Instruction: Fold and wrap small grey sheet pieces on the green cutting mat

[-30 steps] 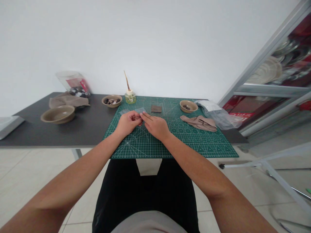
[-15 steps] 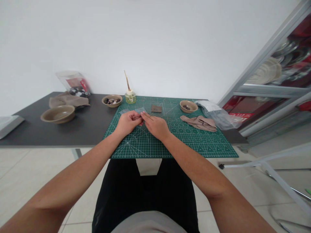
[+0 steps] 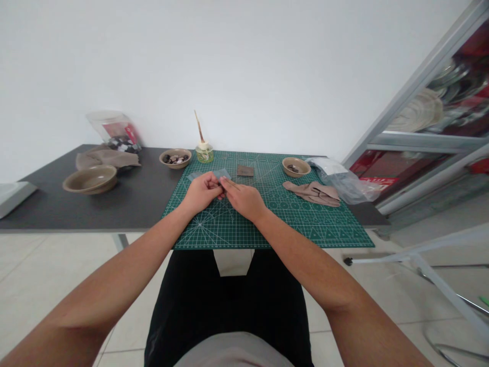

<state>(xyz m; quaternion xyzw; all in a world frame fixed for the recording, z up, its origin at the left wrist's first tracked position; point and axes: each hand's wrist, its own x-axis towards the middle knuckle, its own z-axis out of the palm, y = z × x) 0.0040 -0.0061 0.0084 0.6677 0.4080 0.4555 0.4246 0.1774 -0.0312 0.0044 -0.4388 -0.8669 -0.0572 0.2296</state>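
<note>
My left hand and my right hand meet over the left part of the green cutting mat. The left fingers are curled around something small and dark, mostly hidden. My right fingers lie together, their tips pressed against the same spot beside the left thumb. Behind the hands lies a translucent bluish sheet, partly covered by them; whether it is held I cannot tell. A flat brown square rests on the mat just beyond the right hand.
Bowls of dark pebbles stand left and right; another bowl sits far left. There are a brown cloth, a plastic bag, a glass jar with a brush, and a clear container of stones.
My hands stay together in the same place, with only a slight shift of the fingertips. The surrounding things have not moved.
</note>
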